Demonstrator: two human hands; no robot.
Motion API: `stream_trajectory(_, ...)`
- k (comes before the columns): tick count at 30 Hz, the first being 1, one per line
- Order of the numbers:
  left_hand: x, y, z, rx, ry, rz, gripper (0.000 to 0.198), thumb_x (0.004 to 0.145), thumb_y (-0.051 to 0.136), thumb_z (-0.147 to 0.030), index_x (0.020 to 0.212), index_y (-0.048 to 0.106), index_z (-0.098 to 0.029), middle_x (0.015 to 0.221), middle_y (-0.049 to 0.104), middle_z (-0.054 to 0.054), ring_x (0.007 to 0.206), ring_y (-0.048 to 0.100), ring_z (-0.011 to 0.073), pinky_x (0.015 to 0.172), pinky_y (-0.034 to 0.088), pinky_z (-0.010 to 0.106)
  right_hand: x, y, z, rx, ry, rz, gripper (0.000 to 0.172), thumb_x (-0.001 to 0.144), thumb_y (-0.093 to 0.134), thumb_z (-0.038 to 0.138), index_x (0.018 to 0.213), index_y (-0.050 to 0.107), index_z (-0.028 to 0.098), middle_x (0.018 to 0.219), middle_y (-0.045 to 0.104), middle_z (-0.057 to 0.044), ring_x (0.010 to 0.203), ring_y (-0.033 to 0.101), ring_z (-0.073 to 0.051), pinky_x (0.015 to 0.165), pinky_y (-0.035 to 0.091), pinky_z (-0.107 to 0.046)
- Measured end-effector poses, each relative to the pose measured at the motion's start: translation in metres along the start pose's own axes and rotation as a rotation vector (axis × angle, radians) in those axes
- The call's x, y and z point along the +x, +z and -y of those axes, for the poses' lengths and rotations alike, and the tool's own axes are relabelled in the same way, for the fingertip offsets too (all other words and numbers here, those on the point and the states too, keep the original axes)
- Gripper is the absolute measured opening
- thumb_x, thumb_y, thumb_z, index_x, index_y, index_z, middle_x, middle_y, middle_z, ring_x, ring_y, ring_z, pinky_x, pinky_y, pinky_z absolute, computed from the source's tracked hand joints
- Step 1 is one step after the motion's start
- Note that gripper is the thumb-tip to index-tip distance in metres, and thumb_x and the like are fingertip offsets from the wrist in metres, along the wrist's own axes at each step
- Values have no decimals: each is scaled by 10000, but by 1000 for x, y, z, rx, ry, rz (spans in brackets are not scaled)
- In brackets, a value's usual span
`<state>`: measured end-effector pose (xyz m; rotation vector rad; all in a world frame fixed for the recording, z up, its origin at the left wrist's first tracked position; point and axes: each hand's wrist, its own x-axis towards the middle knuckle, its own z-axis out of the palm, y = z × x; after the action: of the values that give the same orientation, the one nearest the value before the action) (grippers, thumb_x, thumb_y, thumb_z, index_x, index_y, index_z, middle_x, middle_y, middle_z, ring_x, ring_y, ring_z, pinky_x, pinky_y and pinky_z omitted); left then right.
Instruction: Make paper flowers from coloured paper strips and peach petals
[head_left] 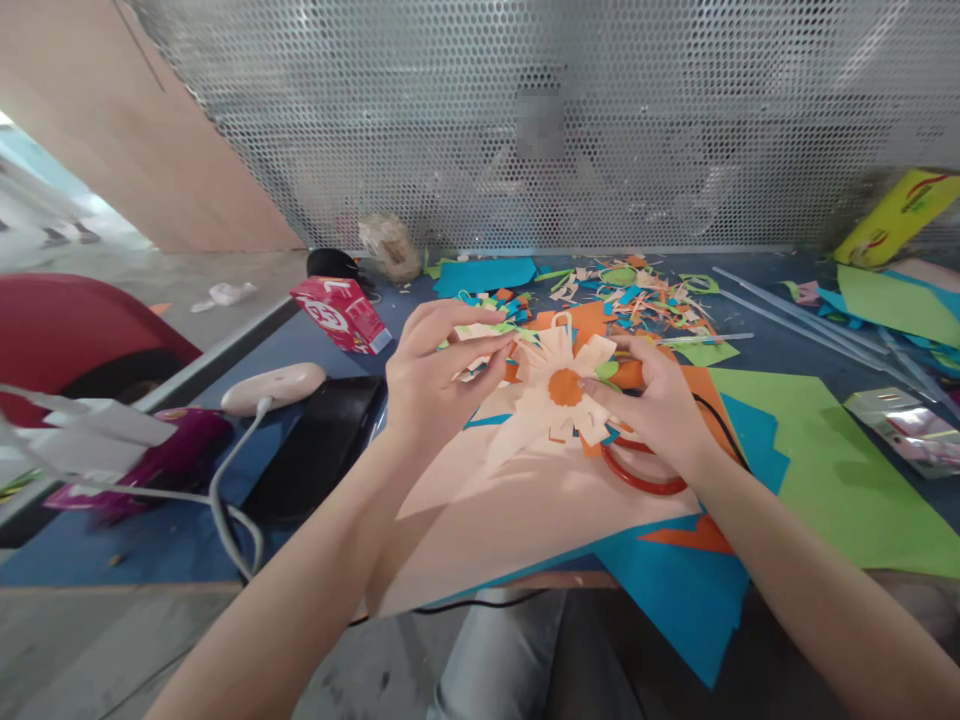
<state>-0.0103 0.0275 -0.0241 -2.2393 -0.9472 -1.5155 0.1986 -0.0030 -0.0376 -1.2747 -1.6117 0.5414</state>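
Observation:
A pale peach paper flower [538, 372] with a round orange centre is held up above the sheets on the table, its fringed petals spreading outward. My right hand [660, 405] grips it from the right, thumb near the orange centre and fingers behind the petals. On the other side, my left hand [442, 365] has thumb and fingertips pinched together at a left petal. Below the flower lies a large peach paper sheet [480, 510]. The red handle of what looks like scissors [645, 487] shows under my right hand.
Paper scraps [637, 300] are heaped behind the flower. Green sheets [840, 470] and blue sheets [682, 590] lie to the right. At left are a red carton [341, 315], a black phone-like slab [315, 450] and a white cabled device [274, 388]. A perforated metal panel [450, 120] stands behind.

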Motion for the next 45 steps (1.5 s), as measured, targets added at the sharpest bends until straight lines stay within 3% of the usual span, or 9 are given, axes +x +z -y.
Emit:
stream_trajectory(6,1,-4,11,156,283,-14,180,737,648,-160,854,680,-293,898,692,46,867,607,213,675,530,356,1,0,-1,82,8,30,300,693,663,328,955,580,208,945,655,-36,887,615,-197,772,489,-336)
stream_trajectory(10,1,-5,12,223,341,-16,196,732,650,-141,870,668,-279,895,694,43,853,612,203,673,532,341,1,0,-2,90,18,47,315,688,669,328,965,579,207,954,652,-36,884,614,-194,753,492,-322)
stream_trajectory(14,3,-6,7,139,226,-42,172,724,662,-155,824,682,-294,864,695,23,839,618,194,648,526,323,1,0,-1,63,46,36,325,684,667,324,969,577,199,998,646,-46,915,611,-204,802,485,-349)
stream_trajectory(20,5,-5,10,-255,-372,-228,78,759,642,-272,806,698,-246,934,680,29,844,639,170,625,539,282,3,0,-2,1,83,38,333,685,655,350,978,587,208,1033,655,-58,965,613,-227,804,490,-361)
stream_trajectory(25,4,2,26,-546,-609,-245,131,711,677,-320,776,696,-208,964,675,52,846,638,160,539,503,212,6,1,-8,9,150,75,365,664,665,320,989,577,178,1024,660,-77,924,629,-223,784,499,-361)
stream_trajectory(33,2,6,25,-741,-655,-195,225,672,717,-291,887,687,-229,920,687,40,697,593,105,513,457,194,4,6,-15,63,99,214,399,695,645,310,1056,554,166,1113,626,-94,1003,605,-213,861,473,-358)
stream_trajectory(38,-1,8,24,-798,-623,-144,127,701,688,-279,808,692,-211,825,690,33,627,570,96,501,431,208,1,3,-11,-142,-39,252,334,790,541,354,1076,561,182,1031,647,-91,889,620,-217,780,493,-373)
stream_trajectory(40,-2,9,22,-831,-592,-102,97,722,669,-270,799,689,-216,825,691,31,641,582,101,524,443,218,1,1,-11,-266,-156,202,311,828,486,376,1045,585,175,1016,635,-107,926,595,-239,819,474,-408)
stream_trajectory(45,-5,11,11,-846,-478,63,105,765,613,-291,801,653,-201,804,679,51,709,618,139,599,491,264,4,-5,-15,-404,-391,-85,320,803,530,334,1089,584,203,1068,551,-127,1056,519,-278,921,420,-464)
